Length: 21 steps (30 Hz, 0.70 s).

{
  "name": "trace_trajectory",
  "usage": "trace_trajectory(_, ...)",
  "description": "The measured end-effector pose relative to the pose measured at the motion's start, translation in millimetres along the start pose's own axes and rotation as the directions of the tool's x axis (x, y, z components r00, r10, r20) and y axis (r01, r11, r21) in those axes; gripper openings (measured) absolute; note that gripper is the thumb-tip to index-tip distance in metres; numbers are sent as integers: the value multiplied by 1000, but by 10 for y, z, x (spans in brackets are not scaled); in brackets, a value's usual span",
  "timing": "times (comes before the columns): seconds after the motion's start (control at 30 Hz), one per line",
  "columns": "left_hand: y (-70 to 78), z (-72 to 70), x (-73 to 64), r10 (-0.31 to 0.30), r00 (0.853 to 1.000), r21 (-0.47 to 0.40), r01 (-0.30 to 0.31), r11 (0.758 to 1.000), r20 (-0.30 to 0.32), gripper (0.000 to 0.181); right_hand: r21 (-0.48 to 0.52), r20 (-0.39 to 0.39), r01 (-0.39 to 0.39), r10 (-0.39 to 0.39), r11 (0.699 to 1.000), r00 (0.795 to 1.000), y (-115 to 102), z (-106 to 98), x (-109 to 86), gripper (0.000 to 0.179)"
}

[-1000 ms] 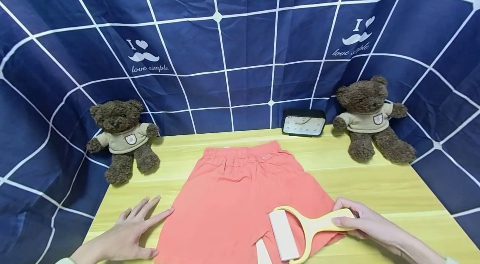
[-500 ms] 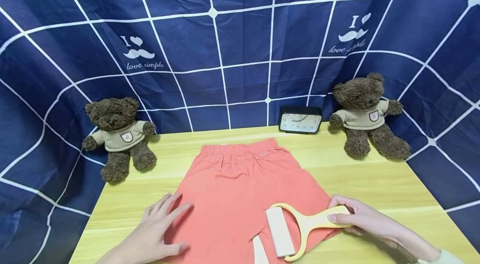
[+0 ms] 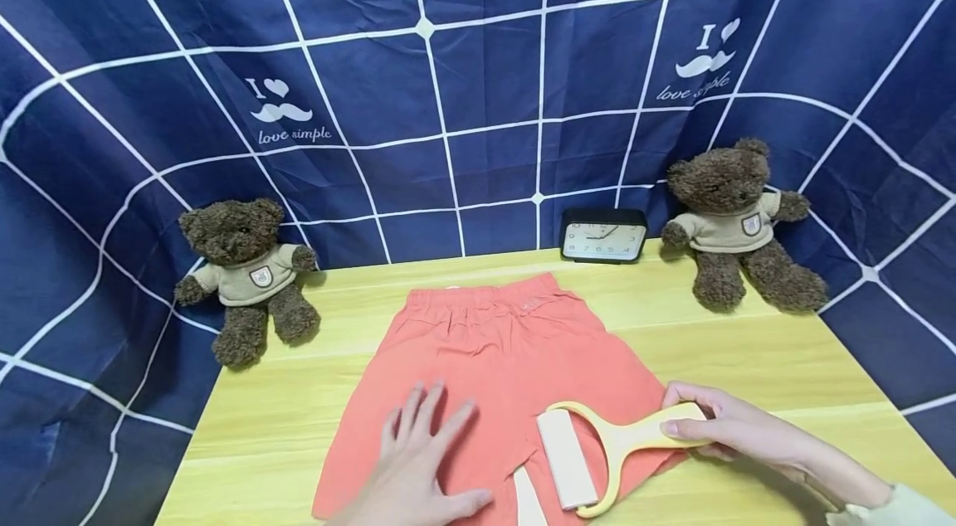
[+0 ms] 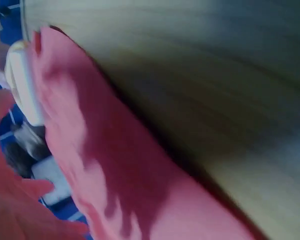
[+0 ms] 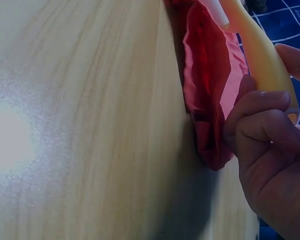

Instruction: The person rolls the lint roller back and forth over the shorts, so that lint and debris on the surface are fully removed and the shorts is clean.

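Observation:
Salmon-red shorts (image 3: 463, 377) lie flat, waistband away from me, on the table. My right hand (image 3: 739, 431) holds a lint roller by its yellow handle (image 5: 265, 60), thumb on top and fingers curled underneath. The lint roller's white roller (image 3: 568, 460) lies over the right leg of the shorts; whether it touches the cloth I cannot tell. My left hand (image 3: 418, 460), fingers spread, is over the left leg of the shorts; contact with the fabric is unclear. Blurred fingers (image 4: 37, 187) show beside the shorts in the left wrist view.
Two brown teddy bears in beige tops sit at the back, one on the left (image 3: 254, 277) and one on the right (image 3: 728, 227). A black desk clock (image 3: 603, 236) stands near the right bear. Behind hangs a blue grid-patterned cloth (image 3: 485, 94).
My left hand has moved right, from the table beside the shorts to over their left leg. The right hand and lint roller have stayed nearly where they were.

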<state>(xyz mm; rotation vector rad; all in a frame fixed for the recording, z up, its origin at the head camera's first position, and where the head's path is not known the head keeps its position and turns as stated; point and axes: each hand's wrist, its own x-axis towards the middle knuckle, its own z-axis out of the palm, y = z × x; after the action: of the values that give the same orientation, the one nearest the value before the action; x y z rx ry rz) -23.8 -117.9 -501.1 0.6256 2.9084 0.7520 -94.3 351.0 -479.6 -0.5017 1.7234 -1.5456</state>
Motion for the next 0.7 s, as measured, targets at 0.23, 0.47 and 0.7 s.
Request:
trace_trajectory(0.23, 285, 218, 154, 8, 996, 67, -14, 998, 86, 103, -2, 8, -15, 15, 1000, 1000, -19, -9, 33, 13)
trace_trajectory(0.47, 440, 426, 191, 6, 993, 165, -26, 986, 120, 100, 7, 18, 2, -2, 1000, 1000, -29, -11, 16, 12)
trace_trajectory(0.7, 497, 530, 177, 20, 997, 292, -40, 955, 72, 103, 13, 10, -19, 19, 1000, 1000, -40, 37, 18, 13)
